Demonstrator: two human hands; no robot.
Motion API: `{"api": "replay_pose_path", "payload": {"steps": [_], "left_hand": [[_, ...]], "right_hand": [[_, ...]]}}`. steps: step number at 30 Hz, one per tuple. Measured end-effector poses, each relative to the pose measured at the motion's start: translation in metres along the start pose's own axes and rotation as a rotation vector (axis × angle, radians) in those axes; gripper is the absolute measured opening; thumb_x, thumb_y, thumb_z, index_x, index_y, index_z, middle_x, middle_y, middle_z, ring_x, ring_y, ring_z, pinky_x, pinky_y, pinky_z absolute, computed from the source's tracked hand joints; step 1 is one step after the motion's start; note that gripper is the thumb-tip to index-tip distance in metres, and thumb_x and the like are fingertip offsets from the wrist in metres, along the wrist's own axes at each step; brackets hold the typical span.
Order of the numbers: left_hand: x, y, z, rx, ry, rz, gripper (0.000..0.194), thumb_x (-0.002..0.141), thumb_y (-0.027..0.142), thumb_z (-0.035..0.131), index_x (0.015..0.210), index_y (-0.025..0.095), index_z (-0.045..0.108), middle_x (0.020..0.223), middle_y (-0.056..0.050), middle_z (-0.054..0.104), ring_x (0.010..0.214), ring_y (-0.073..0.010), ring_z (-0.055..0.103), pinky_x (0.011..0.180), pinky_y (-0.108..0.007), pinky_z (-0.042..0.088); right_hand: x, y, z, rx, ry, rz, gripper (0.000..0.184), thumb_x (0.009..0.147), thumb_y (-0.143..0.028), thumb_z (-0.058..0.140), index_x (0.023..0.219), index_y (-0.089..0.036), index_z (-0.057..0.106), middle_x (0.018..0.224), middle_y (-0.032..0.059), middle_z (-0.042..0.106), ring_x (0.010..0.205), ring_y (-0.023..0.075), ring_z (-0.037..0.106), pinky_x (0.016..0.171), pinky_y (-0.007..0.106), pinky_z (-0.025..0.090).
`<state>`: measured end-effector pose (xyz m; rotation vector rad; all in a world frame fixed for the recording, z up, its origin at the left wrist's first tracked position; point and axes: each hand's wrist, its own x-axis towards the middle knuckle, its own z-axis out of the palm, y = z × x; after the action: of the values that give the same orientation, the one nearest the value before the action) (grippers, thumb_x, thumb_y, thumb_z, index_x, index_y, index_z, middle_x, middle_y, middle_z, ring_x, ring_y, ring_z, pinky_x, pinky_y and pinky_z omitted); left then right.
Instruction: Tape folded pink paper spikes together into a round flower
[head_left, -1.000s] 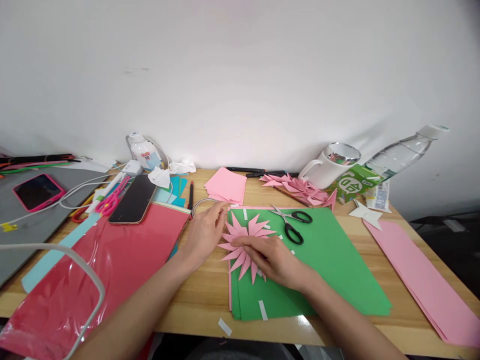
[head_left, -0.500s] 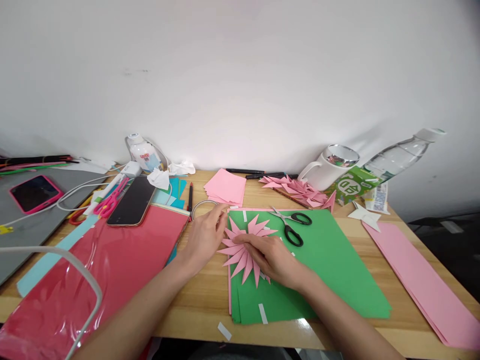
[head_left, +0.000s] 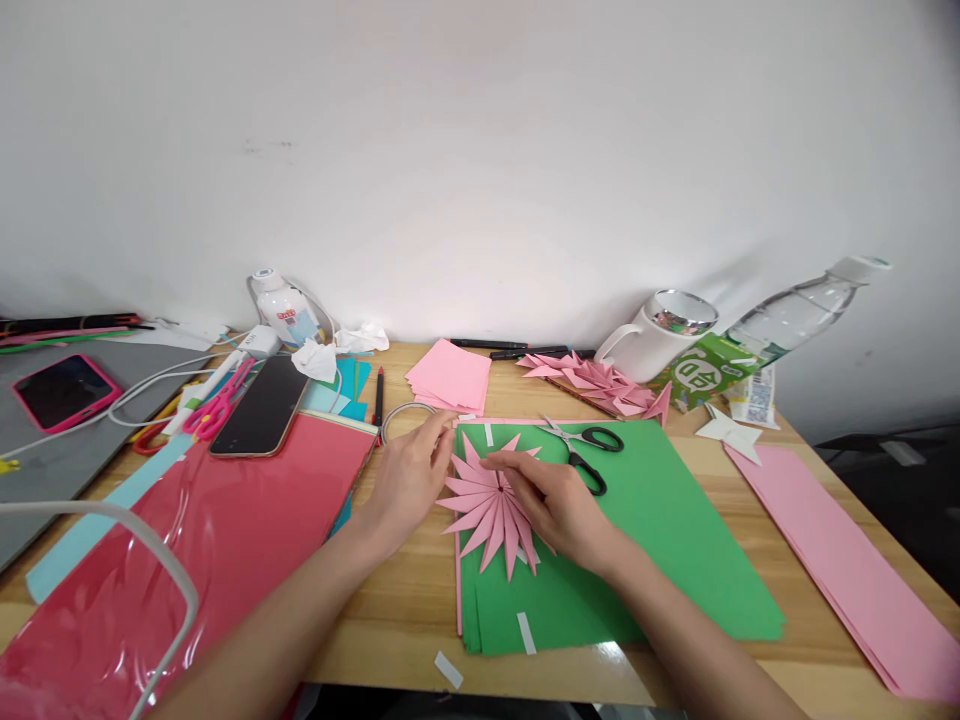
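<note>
A pink paper flower (head_left: 489, 510) with many pointed petals lies on a stack of green paper sheets (head_left: 660, 520) near the table's middle. My right hand (head_left: 551, 500) rests on the flower's right half, fingers pressed down on the petals near its centre. My left hand (head_left: 409, 475) lies at the flower's left edge, fingers together, touching the outer petals. Black-handled scissors (head_left: 589, 450) lie on the green paper just beyond my right hand.
A red plastic folder (head_left: 187, 540) with a phone (head_left: 259, 405) on it is on the left, pink scissors (head_left: 214, 405) beside it. Behind are pink paper squares (head_left: 450, 375), folded pink petals (head_left: 600, 380), a white mug (head_left: 660, 335), a water bottle (head_left: 802, 310). Pink strips (head_left: 840, 560) lie right.
My right hand has slid up from the flower's lower right petals to its upper right side, uncovering the lower petals. My left hand has hardly moved.
</note>
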<state>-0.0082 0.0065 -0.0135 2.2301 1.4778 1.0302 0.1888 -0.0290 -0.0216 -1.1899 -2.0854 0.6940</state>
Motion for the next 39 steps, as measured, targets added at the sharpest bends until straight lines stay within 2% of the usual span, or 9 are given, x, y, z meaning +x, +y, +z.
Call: {"api": "replay_pose_path", "payload": {"steps": [5,9,12,17,22,26,32,35,39], "left_hand": [[0.001,0.002,-0.002,0.059,0.016,0.028,0.022,0.088,0.017,0.048,0.105,0.02,0.062,0.082,-0.003,0.073,0.067,-0.0156,0.068,0.057,-0.024,0.05],[0.0,0.0,-0.001,0.044,0.024,0.047,0.024,0.089,0.015,0.045,0.105,0.019,0.061,0.083,-0.004,0.072,0.068,-0.015,0.067,0.06,-0.025,0.052],[-0.001,-0.002,0.001,0.018,0.021,0.048,0.023,0.089,0.016,0.046,0.106,0.019,0.061,0.09,-0.005,0.072,0.072,-0.0154,0.067,0.065,-0.027,0.054],[-0.001,-0.004,0.002,-0.008,-0.116,0.091,0.032,0.085,0.024,0.059,0.116,0.02,0.056,0.112,-0.008,0.067,0.101,-0.0209,0.064,0.086,-0.036,0.053],[-0.001,-0.005,0.003,0.029,-0.349,0.295,0.059,0.078,0.04,0.066,0.13,0.021,0.045,0.135,-0.011,0.053,0.136,-0.0266,0.035,0.109,-0.048,0.035],[-0.001,-0.005,0.003,0.076,-0.502,0.357,0.078,0.072,0.057,0.063,0.136,0.021,0.04,0.133,-0.013,0.055,0.139,-0.03,0.028,0.113,-0.057,0.022],[0.003,-0.007,0.004,0.153,-0.65,0.4,0.091,0.067,0.061,0.063,0.142,0.021,0.033,0.147,-0.015,0.038,0.142,-0.0322,0.019,0.113,-0.059,0.016],[0.004,-0.009,0.005,0.161,-0.685,0.412,0.09,0.067,0.064,0.061,0.142,0.022,0.034,0.149,-0.013,0.035,0.143,-0.0325,0.016,0.114,-0.056,0.018],[0.001,-0.01,0.006,0.182,-0.687,0.406,0.079,0.071,0.061,0.06,0.135,0.018,0.044,0.147,-0.016,0.039,0.139,-0.0335,0.026,0.109,-0.053,0.031]], "right_hand": [[0.001,0.002,-0.004,0.009,0.074,0.03,0.025,0.094,-0.021,0.039,0.104,-0.02,0.062,0.098,0.0066,0.073,0.082,0.0191,0.071,0.073,0.03,0.056],[0.002,0.018,-0.014,-0.039,0.323,0.157,0.023,0.093,-0.024,0.041,0.097,-0.018,0.063,0.086,0.0075,0.074,0.06,0.0157,0.066,0.052,0.026,0.052],[0.002,0.035,-0.023,-0.174,0.409,0.14,0.023,0.09,-0.021,0.043,0.098,-0.018,0.064,0.093,0.0091,0.072,0.084,0.0217,0.067,0.073,0.035,0.055],[0.002,0.046,-0.023,-0.232,0.132,-0.02,0.045,0.088,-0.008,0.034,0.128,-0.021,0.051,0.117,0.0106,0.064,0.115,0.0246,0.054,0.094,0.046,0.048],[0.001,0.041,-0.021,-0.305,-0.026,-0.066,0.044,0.09,-0.013,0.042,0.133,-0.022,0.046,0.106,0.0098,0.067,0.113,0.0278,0.051,0.097,0.056,0.043],[0.0,0.038,-0.028,-0.295,-0.093,-0.069,0.04,0.087,-0.027,0.058,0.126,-0.021,0.052,0.11,0.0105,0.064,0.106,0.0268,0.055,0.096,0.051,0.044],[-0.001,0.031,-0.034,-0.255,-0.23,-0.096,0.066,0.071,-0.054,0.071,0.125,-0.02,0.053,0.118,0.0117,0.06,0.109,0.0285,0.053,0.091,0.048,0.045],[-0.001,0.027,-0.034,-0.252,-0.259,-0.086,0.069,0.067,-0.053,0.074,0.124,-0.018,0.054,0.119,0.0118,0.06,0.11,0.0287,0.053,0.092,0.047,0.045],[-0.002,0.024,-0.031,-0.25,-0.255,-0.064,0.062,0.07,-0.042,0.076,0.122,-0.017,0.055,0.118,0.0122,0.06,0.107,0.0272,0.054,0.09,0.045,0.047]]}}
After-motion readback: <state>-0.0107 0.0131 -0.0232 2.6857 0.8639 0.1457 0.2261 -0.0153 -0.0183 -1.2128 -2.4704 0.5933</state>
